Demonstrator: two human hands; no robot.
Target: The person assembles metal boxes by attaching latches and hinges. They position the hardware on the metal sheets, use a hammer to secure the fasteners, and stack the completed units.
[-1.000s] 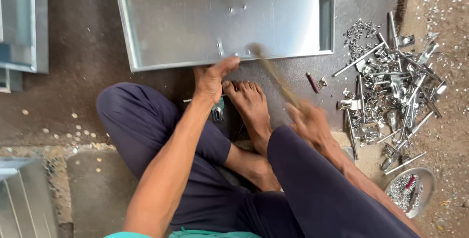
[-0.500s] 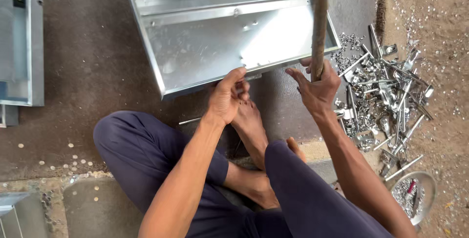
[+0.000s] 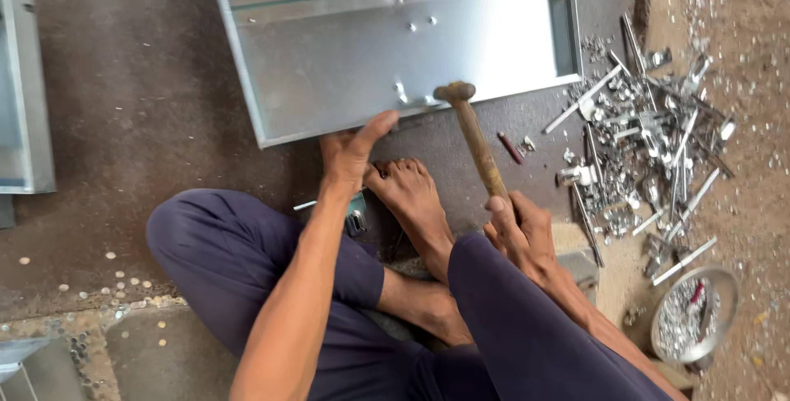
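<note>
A shallow galvanised metal tray (image 3: 395, 47) lies on the dark floor (image 3: 140, 97), its inside holding only a few small rivets or holes. At the floor's lower right a small round metal bowl (image 3: 695, 315) holds tiny shiny bits and a red-handled piece. Just above it a heap of metal scrap and rods (image 3: 650, 138) crowds the right side. The left hand (image 3: 352, 152) presses on the tray's near edge, thumb stretched out along the rim. The right hand (image 3: 518, 232) is closed around the wooden handle of a hammer (image 3: 473, 134), whose head sits at that same near edge. A bare foot (image 3: 415, 203) rests between the 2 hands. Open floor lies left of the tray, up to another metal panel (image 3: 25, 80).
</note>
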